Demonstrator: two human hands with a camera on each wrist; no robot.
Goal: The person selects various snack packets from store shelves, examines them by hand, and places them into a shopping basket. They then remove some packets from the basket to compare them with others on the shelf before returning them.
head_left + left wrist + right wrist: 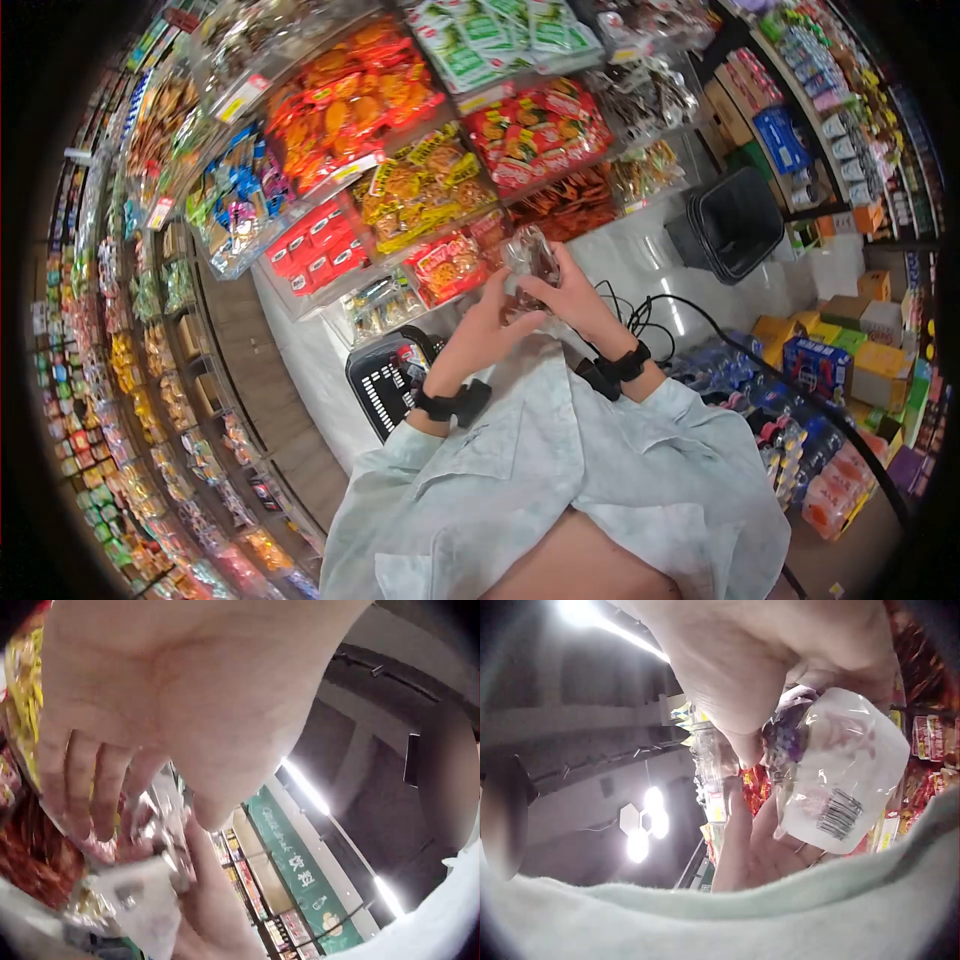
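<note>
In front of the chest, my left hand and right hand hold a small clear plastic snack packet between them. A white back with a barcode shows on the packet in the right wrist view, beside dark purple printing. My right hand grips it from above there, with fingers of my left hand below. In the left wrist view, the left fingers curl toward the shiny packet. What is inside the packet is hidden by glare.
Tilted bins of orange, yellow and red snack packets stand just ahead. Below them is a black basket with things in it. A black bin and a dark cable lie to the right, near bottled drinks.
</note>
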